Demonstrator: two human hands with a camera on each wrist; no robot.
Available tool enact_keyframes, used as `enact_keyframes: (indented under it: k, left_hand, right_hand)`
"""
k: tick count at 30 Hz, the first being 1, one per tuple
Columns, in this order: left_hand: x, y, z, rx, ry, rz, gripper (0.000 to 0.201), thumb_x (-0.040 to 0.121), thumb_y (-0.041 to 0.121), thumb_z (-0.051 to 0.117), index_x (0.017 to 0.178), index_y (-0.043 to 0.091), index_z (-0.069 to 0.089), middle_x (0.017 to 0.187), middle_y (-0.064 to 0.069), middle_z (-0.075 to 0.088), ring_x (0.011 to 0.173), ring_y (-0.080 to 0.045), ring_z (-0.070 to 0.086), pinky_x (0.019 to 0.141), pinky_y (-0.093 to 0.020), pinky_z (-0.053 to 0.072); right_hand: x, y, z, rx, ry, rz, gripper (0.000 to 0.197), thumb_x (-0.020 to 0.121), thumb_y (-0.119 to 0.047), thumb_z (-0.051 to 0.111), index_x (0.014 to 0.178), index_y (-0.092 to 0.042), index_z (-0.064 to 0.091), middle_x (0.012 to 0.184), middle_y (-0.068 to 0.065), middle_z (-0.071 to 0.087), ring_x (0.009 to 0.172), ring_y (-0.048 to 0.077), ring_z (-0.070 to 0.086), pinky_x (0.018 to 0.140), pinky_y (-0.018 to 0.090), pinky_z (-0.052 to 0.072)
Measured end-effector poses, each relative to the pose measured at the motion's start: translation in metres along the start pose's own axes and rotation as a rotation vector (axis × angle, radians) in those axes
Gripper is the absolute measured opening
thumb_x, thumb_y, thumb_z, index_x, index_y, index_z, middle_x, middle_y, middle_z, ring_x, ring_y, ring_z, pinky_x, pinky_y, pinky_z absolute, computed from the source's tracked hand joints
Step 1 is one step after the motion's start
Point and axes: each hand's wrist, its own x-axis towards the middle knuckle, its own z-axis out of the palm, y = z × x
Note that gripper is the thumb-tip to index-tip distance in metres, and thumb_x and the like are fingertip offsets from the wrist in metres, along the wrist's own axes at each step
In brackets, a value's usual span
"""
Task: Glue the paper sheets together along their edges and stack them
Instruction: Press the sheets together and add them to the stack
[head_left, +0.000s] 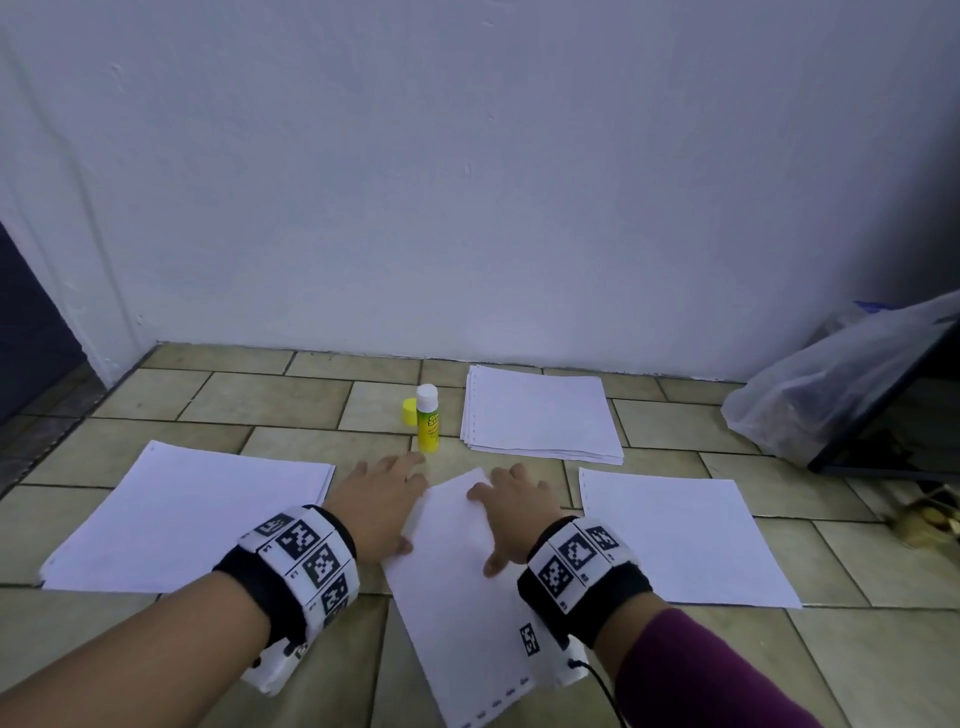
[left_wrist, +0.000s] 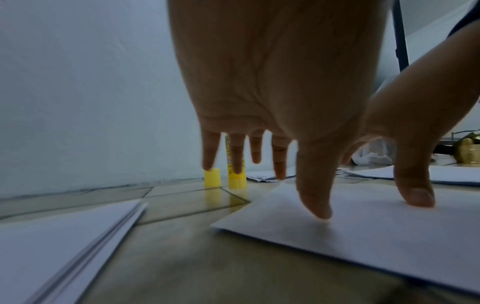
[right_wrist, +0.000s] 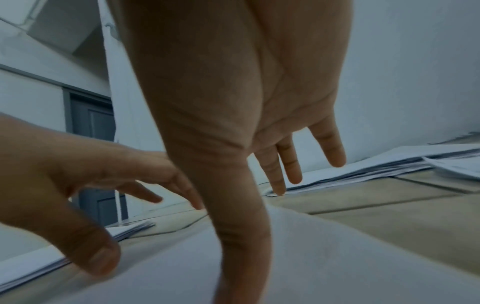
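Observation:
A single white sheet (head_left: 457, 587) lies tilted on the tiled floor (head_left: 291, 400) in front of me. My left hand (head_left: 384, 493) is spread at its left edge with only the thumb (left_wrist: 314, 195) touching the paper; its straight fingers hover over the tiles near the glue stick. My right hand (head_left: 511, 512) rests on the sheet's far corner, thumb (left_wrist: 415, 185) pressed down, fingers straight. The uncapped yellow glue stick (head_left: 427, 421) stands upright with its yellow cap (head_left: 410, 412) beside it. Paper stacks lie at the left (head_left: 187, 514) and back right (head_left: 540, 415). More paper (head_left: 675, 540) lies at the right.
A white wall (head_left: 467, 182) closes the floor at the back. A clear plastic bag (head_left: 831, 389) and a dark slanted panel (head_left: 893, 410) sit at the right, with a small yellowish object (head_left: 930, 519) below them. At the far left is a dark doorway (head_left: 31, 338).

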Motion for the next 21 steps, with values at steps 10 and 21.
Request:
enact_keyframes:
  k: [10,21]
  left_hand:
    - [-0.018,0.005,0.014,-0.032,-0.045,-0.039,0.056,0.085,0.056,0.058,0.124,0.019,0.045,0.125,-0.001,0.047,0.112,-0.018,0.045,0.09,-0.029,0.037]
    - [-0.009,0.0,0.03,0.042,-0.1,-0.133,0.092,0.092,0.064,0.038,0.153,0.008,-0.002,0.161,-0.009,-0.001,0.149,-0.02,0.0,0.119,-0.042,0.012]
  right_hand:
    - [-0.002,-0.047,0.008,-0.004,0.057,-0.036,0.043,0.094,-0.012,0.044,0.136,-0.009,0.035,0.135,0.016,0.036,0.125,0.032,0.034,0.093,0.046,0.038]
    - [0.013,-0.059,0.007,0.162,-0.026,-0.194,0.075,0.097,-0.021,0.047,0.152,-0.008,-0.001,0.161,0.003,-0.001,0.148,0.016,-0.001,0.118,0.051,0.003]
